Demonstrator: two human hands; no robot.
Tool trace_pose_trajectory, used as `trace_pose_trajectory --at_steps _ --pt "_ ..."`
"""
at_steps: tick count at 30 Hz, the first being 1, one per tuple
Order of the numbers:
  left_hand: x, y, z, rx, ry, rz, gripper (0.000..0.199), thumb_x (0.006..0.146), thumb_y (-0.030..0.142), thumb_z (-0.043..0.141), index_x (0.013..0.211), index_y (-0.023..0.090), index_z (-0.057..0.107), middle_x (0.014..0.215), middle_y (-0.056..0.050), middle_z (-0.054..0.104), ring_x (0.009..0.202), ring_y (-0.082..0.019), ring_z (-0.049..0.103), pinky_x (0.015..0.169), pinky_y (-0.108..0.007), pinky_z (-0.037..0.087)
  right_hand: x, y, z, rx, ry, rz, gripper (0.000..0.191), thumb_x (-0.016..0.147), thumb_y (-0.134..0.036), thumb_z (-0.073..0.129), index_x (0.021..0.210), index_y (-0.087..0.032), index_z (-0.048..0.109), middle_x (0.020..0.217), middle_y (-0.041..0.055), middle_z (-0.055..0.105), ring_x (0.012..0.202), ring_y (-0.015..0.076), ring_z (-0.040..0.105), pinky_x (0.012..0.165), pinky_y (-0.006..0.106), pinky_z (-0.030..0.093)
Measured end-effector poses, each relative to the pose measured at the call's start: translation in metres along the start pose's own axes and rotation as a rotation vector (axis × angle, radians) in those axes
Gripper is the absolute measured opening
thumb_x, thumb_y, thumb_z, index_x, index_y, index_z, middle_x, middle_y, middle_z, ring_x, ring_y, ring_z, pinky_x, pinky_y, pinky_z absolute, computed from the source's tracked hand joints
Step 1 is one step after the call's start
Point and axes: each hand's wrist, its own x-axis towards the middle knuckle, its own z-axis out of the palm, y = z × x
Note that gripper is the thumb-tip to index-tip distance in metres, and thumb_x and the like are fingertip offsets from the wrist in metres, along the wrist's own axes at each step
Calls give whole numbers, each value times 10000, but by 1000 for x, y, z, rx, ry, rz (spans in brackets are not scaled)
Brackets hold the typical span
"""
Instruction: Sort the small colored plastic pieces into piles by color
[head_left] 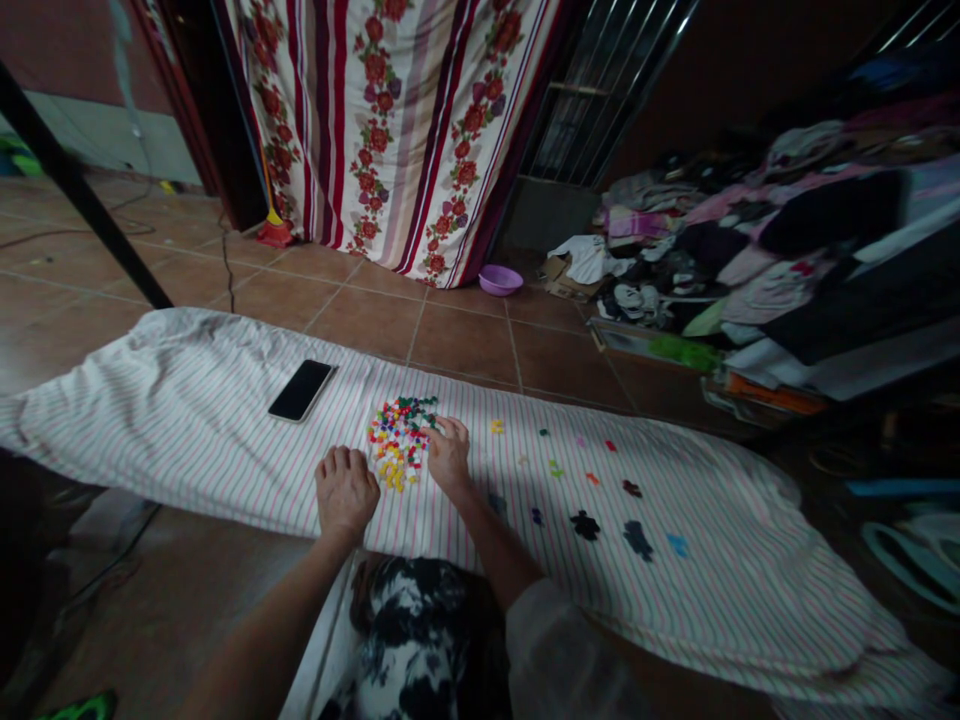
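A pile of small multicoloured beads [397, 437] lies on a striped cloth [232, 420], with yellow ones gathered at its near edge. My right hand [451, 460] reaches to the right side of this pile, its thumb and forefinger bent together among the beads; whatever is between the fingertips is too small to make out. To the left of the pile, my left hand [346, 492] rests on the cloth with curled fingers and nothing visible in them. Small single-colour groups are spread to the right, including black pieces [585, 525], dark grey pieces [638, 539], blue pieces [678, 544] and yellow pieces [497, 426].
A phone [302, 390] with a dark screen lies left of the beads. Past the cloth-covered surface are a tiled floor, a purple basin [500, 280] and a floral curtain [405, 130]. Heaped clothes [750, 220] fill the right side. A dark pole [82, 180] slants at left.
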Motion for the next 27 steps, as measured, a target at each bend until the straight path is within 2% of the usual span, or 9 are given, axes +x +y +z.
trace_pose_trajectory --at_steps 6,11,16,22,27 --pt "0 0 -1 -5 -5 4 145 835 208 446 879 155 574 948 -125 553 1013 -282 470 852 -407 342 9 2 -7 15 47 18 408 824 -78 484 1072 -274 743 1271 76 583 1255 272 361 1072 459 297" --pt "0 0 0 -1 -10 -3 151 835 213 445 882 157 577 948 -124 553 1013 -283 471 852 -412 342 12 -1 -13 26 35 3 382 846 -85 478 1032 -268 756 1197 76 620 1208 258 395 1056 438 311" --pt "0 0 0 -7 -5 4 152 839 214 437 885 157 570 950 -125 553 1022 -285 474 856 -409 344 15 -21 -11 67 9 -45 336 863 -129 493 943 -294 774 1113 55 628 1173 244 413 1039 409 322" --pt "0 1 -2 -3 -14 -8 142 839 201 435 880 157 563 946 -125 556 1021 -284 479 851 -406 346 24 -52 -4 22 -80 -118 323 841 -147 534 961 -326 775 1274 43 558 1266 273 329 1055 449 288" --pt "0 1 0 -8 -10 -2 142 841 204 435 888 155 559 970 -125 553 1036 -281 477 864 -407 346 32 -63 2 -1 -142 -97 342 851 -141 514 990 -324 767 1314 58 531 1288 273 308 1047 452 282"
